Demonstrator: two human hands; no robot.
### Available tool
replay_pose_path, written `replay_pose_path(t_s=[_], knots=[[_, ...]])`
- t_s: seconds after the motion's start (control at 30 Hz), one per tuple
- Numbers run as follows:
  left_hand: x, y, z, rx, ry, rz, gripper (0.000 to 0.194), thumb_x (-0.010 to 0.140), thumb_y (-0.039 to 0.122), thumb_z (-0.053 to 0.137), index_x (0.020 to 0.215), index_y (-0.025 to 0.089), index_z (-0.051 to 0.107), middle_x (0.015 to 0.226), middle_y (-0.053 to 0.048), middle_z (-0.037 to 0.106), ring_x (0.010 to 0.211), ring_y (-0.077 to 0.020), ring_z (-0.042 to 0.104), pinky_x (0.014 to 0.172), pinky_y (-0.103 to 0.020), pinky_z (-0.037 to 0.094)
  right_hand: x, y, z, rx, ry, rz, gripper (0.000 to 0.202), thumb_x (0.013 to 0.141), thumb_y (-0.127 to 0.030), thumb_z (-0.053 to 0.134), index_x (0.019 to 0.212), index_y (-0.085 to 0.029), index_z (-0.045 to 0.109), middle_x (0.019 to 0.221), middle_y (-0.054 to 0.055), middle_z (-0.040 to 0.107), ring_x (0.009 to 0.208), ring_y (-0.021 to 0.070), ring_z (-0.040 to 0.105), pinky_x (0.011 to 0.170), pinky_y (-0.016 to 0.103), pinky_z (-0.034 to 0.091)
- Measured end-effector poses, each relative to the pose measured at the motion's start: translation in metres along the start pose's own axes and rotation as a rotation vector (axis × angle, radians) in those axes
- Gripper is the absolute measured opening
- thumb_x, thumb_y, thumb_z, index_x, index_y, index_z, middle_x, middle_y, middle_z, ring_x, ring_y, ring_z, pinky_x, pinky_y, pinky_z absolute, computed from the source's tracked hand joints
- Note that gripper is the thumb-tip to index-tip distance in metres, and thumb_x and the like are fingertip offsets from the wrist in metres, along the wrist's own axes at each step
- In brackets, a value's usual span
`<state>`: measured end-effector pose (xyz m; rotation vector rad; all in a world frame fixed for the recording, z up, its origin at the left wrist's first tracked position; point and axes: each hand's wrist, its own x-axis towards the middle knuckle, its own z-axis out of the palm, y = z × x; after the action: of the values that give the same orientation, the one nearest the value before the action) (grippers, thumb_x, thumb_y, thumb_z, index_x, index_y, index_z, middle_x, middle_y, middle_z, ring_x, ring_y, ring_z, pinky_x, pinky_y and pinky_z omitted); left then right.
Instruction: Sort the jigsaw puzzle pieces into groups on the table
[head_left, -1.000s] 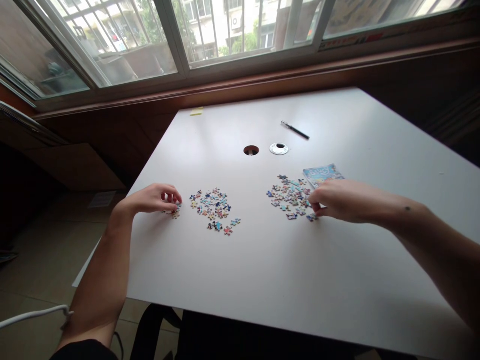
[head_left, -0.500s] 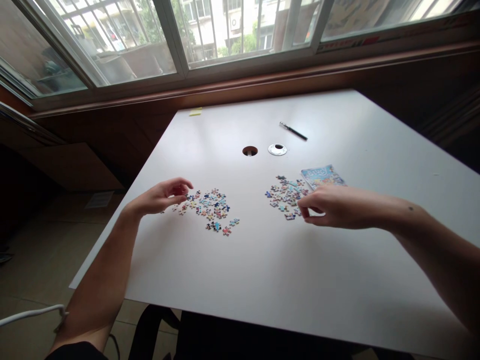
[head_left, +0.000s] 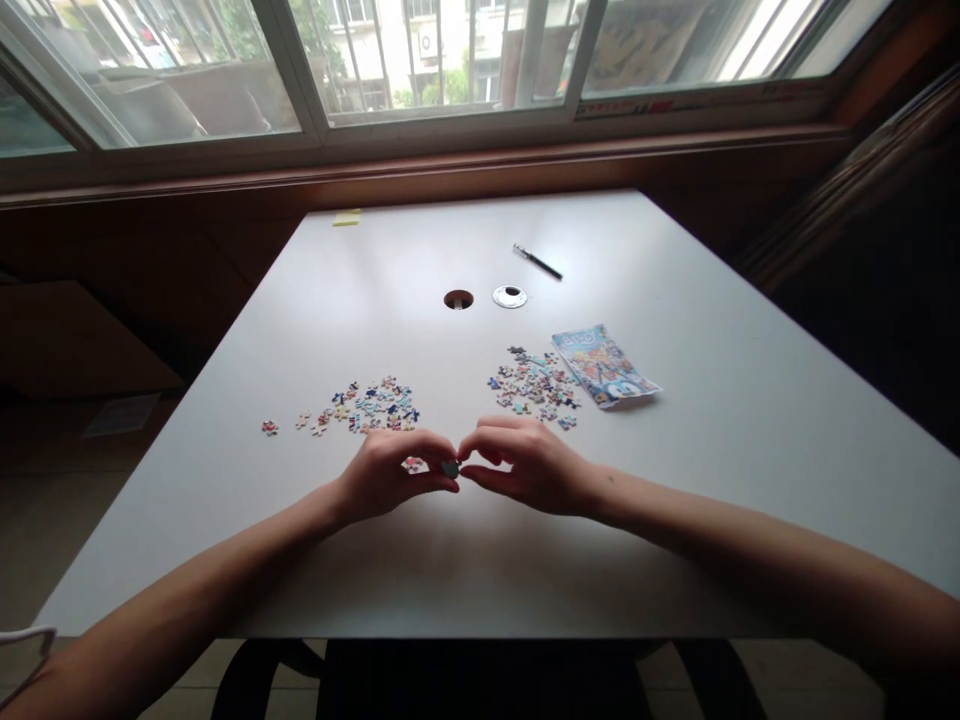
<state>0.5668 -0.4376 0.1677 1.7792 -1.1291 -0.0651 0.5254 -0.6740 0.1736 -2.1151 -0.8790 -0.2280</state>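
Note:
My left hand (head_left: 394,468) and my right hand (head_left: 529,465) meet fingertip to fingertip low over the near middle of the table. Between the left thumb and fingers is a small dark puzzle piece (head_left: 450,468). The right thumb and index finger close at its right edge; whether they grip it or a second piece is too small to tell. Behind my left hand lies a loose pile of puzzle pieces (head_left: 382,400). Another pile (head_left: 532,382) lies behind my right hand, beside a colourful printed sheet (head_left: 604,365). One reddish piece (head_left: 412,464) shows through the left hand's finger gap.
On the white table (head_left: 480,560), a black pen (head_left: 538,261) lies at the back, near a round hole (head_left: 458,300) and a silver ring cover (head_left: 510,297). A yellow sticky note (head_left: 346,217) is at the far left corner. One piece (head_left: 270,428) sits apart at left.
My hands have come together from the two piles, and a piece now shows in the left fingers. The view has turned right, and the printed sheet is more fully visible.

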Motion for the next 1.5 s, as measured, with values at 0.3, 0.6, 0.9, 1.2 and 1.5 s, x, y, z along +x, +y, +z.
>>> replay_pose_path(t_s=[0.3, 0.6, 0.9, 1.2, 1.5], knots=[[0.001, 0.000, 0.001, -0.028, -0.023, -0.044, 0.021, 0.080, 0.024, 0.082, 0.096, 0.019, 0.069, 0.077, -0.004, 0.076, 0.070, -0.0147, 0.072, 0.066, -0.024, 0.058, -0.005, -0.004, 0.006, -0.064, 0.100, -0.080, 0.009, 0.095, -0.022, 0.061, 0.091, -0.021, 0.069, 0.072, -0.001, 0.062, 0.059, 0.0094, 0.051, 0.057, 0.023, 0.038], [-0.004, -0.013, 0.001, -0.059, 0.031, -0.095, 0.062, 0.080, 0.028, 0.081, 0.122, 0.027, 0.035, 0.077, 0.004, 0.065, 0.055, -0.0082, 0.058, 0.048, -0.016, 0.045, 0.014, 0.026, -0.039, -0.225, 0.155, 0.057, 0.009, 0.089, -0.020, 0.062, 0.082, -0.020, 0.068, 0.069, -0.001, 0.058, 0.062, 0.0112, 0.051, 0.061, 0.024, 0.039], [-0.003, -0.026, -0.026, 0.260, 0.311, 0.051, 0.027, 0.088, 0.021, 0.068, 0.103, 0.023, 0.045, 0.070, 0.005, 0.061, 0.056, -0.0084, 0.055, 0.053, -0.020, 0.046, 0.005, 0.065, -0.044, -0.408, -0.033, 0.157, 0.008, 0.086, -0.016, 0.063, 0.081, -0.019, 0.069, 0.078, 0.003, 0.063, 0.075, 0.0157, 0.055, 0.071, 0.027, 0.040], [0.000, -0.035, -0.055, 0.444, 0.475, 0.007, 0.011, 0.084, 0.020, 0.068, 0.089, 0.020, 0.058, 0.068, 0.003, 0.062, 0.056, -0.0092, 0.053, 0.056, -0.022, 0.046, 0.003, 0.060, -0.038, -0.486, -0.071, 0.059, 0.013, 0.091, -0.017, 0.059, 0.090, -0.019, 0.072, 0.085, 0.007, 0.066, 0.082, 0.0197, 0.057, 0.076, 0.032, 0.043], [-0.033, -0.048, -0.200, 0.528, 0.063, -0.543, 0.022, 0.080, 0.044, 0.070, 0.083, 0.022, 0.074, 0.077, -0.003, 0.069, 0.067, -0.0156, 0.058, 0.061, -0.024, 0.047, 0.001, 0.059, -0.032, -0.581, -0.054, 0.024, 0.014, 0.093, -0.021, 0.055, 0.086, -0.019, 0.067, 0.087, 0.006, 0.066, 0.085, 0.0213, 0.056, 0.081, 0.035, 0.044]])
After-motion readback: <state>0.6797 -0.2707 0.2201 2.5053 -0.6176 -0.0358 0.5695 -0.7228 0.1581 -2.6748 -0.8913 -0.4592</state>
